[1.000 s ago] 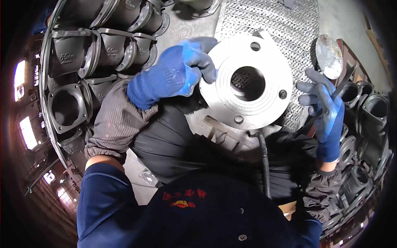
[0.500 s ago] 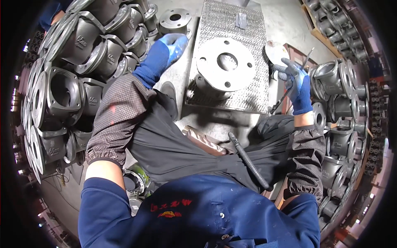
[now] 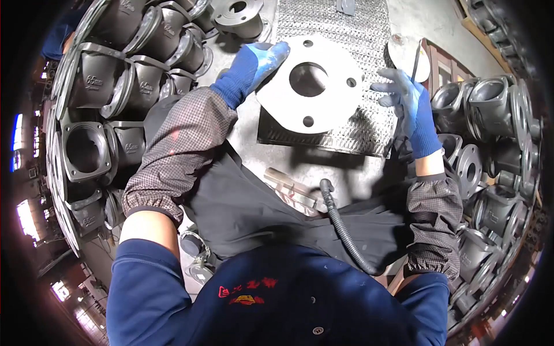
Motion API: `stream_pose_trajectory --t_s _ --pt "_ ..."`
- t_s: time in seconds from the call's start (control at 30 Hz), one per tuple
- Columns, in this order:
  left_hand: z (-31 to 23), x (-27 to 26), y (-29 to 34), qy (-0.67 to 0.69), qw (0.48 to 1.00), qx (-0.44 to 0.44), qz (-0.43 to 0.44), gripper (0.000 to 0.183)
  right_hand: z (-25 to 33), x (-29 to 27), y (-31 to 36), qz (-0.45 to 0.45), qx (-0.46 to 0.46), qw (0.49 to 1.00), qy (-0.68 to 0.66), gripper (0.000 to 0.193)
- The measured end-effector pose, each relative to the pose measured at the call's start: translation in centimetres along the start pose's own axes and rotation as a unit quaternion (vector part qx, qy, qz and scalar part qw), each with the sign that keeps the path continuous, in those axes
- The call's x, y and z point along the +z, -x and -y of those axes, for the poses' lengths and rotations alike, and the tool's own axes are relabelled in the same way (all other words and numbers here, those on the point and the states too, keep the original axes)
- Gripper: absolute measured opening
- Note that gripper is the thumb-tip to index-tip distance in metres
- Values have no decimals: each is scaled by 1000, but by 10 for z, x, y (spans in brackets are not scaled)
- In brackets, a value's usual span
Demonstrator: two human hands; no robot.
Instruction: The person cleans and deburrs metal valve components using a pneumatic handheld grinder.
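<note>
A grey metal casting with a broad, pale round flange [image 3: 334,104] is in front of me over a rough-textured metal plate [image 3: 369,135]. The flange has a large central hole and smaller bolt holes, and it hides the body beneath. My left hand [image 3: 257,66], in a blue coated glove, is closed on the flange's upper left rim. My gloved right hand [image 3: 407,98] is to the right of the flange, fingers stretched toward it but apart from it. A thin dark rod [image 3: 416,57] runs up from that hand, seemingly held by the thumb side; the grip is partly hidden.
Grey flanged castings [image 3: 95,78] are stacked high at left, and more castings [image 3: 499,106] stand at right. A smaller flanged part [image 3: 238,14] sits beyond my left hand. A pale disc [image 3: 424,63] lies behind the rod. A ribbed hose [image 3: 346,228] lies across my lap.
My left hand has come from the smaller flanged part to the large flange's rim. The flange looks larger, its body now hidden. My right fingers have stretched out toward it. The view has shifted.
</note>
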State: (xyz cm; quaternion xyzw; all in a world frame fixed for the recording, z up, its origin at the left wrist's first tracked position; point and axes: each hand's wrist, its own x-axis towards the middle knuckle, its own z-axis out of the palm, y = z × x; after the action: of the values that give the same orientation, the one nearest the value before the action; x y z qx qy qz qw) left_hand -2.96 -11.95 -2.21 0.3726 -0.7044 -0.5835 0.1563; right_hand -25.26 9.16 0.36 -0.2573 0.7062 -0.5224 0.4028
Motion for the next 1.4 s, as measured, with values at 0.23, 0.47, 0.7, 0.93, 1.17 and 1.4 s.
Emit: stream_pose_trajectory --t_s 0.23,0.47,0.7,0.93,1.17,1.4 --pt "-36 50 8 -163 974 157 19 49 4 -11 0 -121 -30 991 42 32" --pt "-77 101 26 -93 983 118 108 38 -39 -39 -4 -87 -201 962 164 25" --pt "-67 76 38 -118 955 223 153 35 -23 -43 8 72 -271 900 333 36" --pt "-18 28 42 -52 940 323 100 41 -21 3 28 -27 -432 846 312 28" --pt "21 -7 27 -183 942 277 -55 35 5 64 48 31 -203 978 -49 28" --pt "10 -27 50 -302 878 291 -231 29 51 92 38 112 86 975 -171 29"
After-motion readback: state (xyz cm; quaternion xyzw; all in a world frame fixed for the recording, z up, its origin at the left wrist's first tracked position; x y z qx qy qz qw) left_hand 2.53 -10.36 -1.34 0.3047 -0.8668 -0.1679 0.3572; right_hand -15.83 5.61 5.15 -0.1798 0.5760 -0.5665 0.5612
